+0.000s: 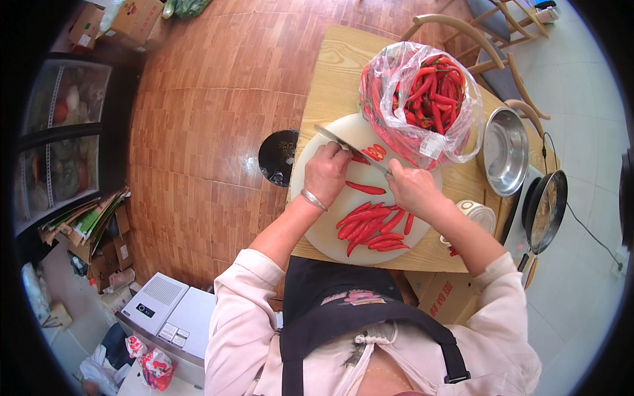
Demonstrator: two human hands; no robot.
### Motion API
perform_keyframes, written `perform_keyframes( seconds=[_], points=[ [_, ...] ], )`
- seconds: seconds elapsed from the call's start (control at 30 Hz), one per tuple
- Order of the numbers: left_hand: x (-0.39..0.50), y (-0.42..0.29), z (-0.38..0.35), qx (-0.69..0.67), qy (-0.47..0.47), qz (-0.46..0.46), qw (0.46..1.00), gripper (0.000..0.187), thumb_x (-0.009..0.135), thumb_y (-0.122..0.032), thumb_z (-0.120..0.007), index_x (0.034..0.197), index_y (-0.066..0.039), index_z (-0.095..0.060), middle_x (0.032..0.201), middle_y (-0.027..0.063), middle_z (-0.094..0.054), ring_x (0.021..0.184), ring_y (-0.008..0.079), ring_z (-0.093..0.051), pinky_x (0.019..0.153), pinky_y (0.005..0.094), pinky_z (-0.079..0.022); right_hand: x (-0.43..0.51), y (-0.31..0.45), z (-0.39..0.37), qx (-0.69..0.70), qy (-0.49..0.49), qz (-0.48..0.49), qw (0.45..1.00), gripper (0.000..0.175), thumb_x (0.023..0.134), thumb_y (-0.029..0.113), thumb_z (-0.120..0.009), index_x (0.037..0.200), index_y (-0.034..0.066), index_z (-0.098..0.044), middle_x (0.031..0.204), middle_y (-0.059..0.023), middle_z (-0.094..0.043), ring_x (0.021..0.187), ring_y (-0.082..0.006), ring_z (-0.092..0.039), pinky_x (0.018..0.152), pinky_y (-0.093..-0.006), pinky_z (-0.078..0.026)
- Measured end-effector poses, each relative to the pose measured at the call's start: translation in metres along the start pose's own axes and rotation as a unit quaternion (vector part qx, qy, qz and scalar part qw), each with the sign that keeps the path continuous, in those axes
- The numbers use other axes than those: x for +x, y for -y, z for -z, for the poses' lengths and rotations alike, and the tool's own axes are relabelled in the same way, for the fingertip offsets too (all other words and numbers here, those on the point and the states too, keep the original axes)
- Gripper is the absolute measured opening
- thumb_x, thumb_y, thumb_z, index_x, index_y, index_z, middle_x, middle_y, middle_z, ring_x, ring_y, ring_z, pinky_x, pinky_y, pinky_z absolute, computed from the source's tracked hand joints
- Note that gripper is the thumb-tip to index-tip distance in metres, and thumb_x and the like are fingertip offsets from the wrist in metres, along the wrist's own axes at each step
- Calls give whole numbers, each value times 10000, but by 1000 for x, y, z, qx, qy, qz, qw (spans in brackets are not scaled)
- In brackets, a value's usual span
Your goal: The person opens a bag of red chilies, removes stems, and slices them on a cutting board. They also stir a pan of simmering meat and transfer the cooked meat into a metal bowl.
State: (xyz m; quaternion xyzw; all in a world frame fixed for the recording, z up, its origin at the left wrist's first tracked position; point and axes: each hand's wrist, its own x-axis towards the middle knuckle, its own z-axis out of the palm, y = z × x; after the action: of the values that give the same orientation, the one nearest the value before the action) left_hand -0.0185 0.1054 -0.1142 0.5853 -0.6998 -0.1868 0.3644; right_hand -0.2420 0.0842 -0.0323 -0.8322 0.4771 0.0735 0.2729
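Note:
My right hand [412, 187] grips the handle of a kitchen knife [352, 149], whose blade slants up and left across a round white cutting board [317, 237]. My left hand [327, 166] wears a silver bracelet and holds a red chili pepper [360, 159] down beside the blade; the fingers partly hide it. Cut chili slices [374, 152] lie just beyond the knife. One whole chili [365, 188] rests between my hands, and a pile of whole red chilies [371, 225] lies on the near part of the board. Behind the board stands a clear plastic bag [391, 104] full of red chilies.
The board is on a wooden table [342, 49]. To the right are a steel bowl [505, 152], a lidded container [476, 217] and a frying pan [546, 212] at a cooktop. Chairs [460, 29] stand beyond the table. A black bin [279, 158] sits on the floor by its left edge.

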Motion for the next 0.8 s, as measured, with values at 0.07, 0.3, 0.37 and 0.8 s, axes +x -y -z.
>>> perform_keyframes(
  seconds=[0.07, 0.3, 0.37, 0.8],
  points=[
    [0, 0, -1, -4, -11, -9, 1000, 105, 800, -19, -723, 876, -91, -718, 858, 72, -640, 790, 289, -651, 666, 395, -537, 1, -8, -5, 38, -45, -6, 998, 124, 942, 107, -562, 962, 14, -483, 728, -216, -663, 713, -443, -674, 625, -549, -517],
    [-3, 1, -2, 4, -24, -16, 1000, 111, 792, -6, -724, 858, -94, -708, 849, 62, -645, 777, 278, -652, 662, 382, -541, 0, 2, 16, 4, 52, -13, 999, 181, 970, 147, -563, 1066, 11, -493, 765, -231, -680, 747, -452, -674, 659, -556, -515],
    [-4, 2, -3, -9, -20, -22, 1000, 113, 790, -3, -724, 860, -89, -703, 851, 64, -646, 777, 279, -652, 663, 383, -542, 6, -7, 0, 48, -1, -4, 999, 186, 976, 149, -558, 1077, 4, -499, 774, -237, -683, 757, -457, -674, 672, -562, -513],
    [-5, 8, 11, -28, -16, 5, 999, 71, 823, -9, -698, 855, -63, -665, 852, 89, -629, 779, 307, -652, 680, 413, -555, 11, -2, -4, 102, -16, -24, 994, 188, 983, 157, -555, 1080, 4, -506, 801, -254, -688, 784, -473, -670, 700, -577, -508]
  ],
)
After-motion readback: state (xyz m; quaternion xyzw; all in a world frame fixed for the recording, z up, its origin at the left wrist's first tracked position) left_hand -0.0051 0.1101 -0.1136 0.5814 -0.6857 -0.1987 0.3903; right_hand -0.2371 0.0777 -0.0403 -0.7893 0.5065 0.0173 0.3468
